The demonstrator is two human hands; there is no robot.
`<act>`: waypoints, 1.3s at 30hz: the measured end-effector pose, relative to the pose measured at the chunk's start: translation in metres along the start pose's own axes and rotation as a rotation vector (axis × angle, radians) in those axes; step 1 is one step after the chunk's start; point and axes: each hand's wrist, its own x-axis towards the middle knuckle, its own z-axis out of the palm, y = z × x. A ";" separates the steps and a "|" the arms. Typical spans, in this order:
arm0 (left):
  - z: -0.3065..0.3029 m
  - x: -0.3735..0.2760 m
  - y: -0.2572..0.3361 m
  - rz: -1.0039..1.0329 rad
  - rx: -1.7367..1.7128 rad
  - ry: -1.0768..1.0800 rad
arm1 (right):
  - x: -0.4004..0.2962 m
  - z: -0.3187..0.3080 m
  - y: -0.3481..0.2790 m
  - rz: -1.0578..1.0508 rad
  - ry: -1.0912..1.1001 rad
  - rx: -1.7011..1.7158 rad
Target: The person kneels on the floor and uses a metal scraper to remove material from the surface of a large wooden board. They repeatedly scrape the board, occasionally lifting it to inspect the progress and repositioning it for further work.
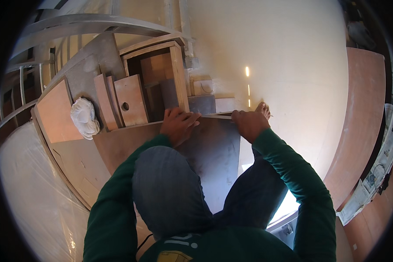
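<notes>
A large brown wooden panel (213,150) lies before me, its right part darkened by shadow, between my knees. My left hand (180,126) rests over the panel's far edge, with its fingers bent across it. At the far right corner my right hand (251,123) grips the same edge. A narrow pale edge strip (216,116) shows between the two hands; whether it is separate from the panel I cannot tell. My fingers hide the parts of the edge beneath them. Just beyond my left hand stands an open plywood cabinet box (180,72).
Left of the cabinet are a small board with a round hole (131,100), narrow boards (106,101) and a crumpled white cloth (85,118). Metal scaffold rails (95,24) cross the upper left. Plastic sheeting (32,183) hangs lower left. A long curved-looking board (360,124) lies right.
</notes>
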 end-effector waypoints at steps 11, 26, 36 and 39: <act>0.013 0.019 0.011 -0.011 -0.067 -0.011 | 0.016 0.028 0.025 0.053 -0.095 0.024; 0.023 -0.017 0.010 -0.038 0.201 0.076 | 0.001 0.027 0.127 0.189 0.109 0.311; -0.072 -0.149 0.162 -1.349 0.042 0.023 | -0.027 -0.007 0.135 0.045 0.200 0.715; -0.053 -0.228 0.261 -1.664 0.022 0.410 | -0.018 0.015 0.147 0.215 -0.317 0.872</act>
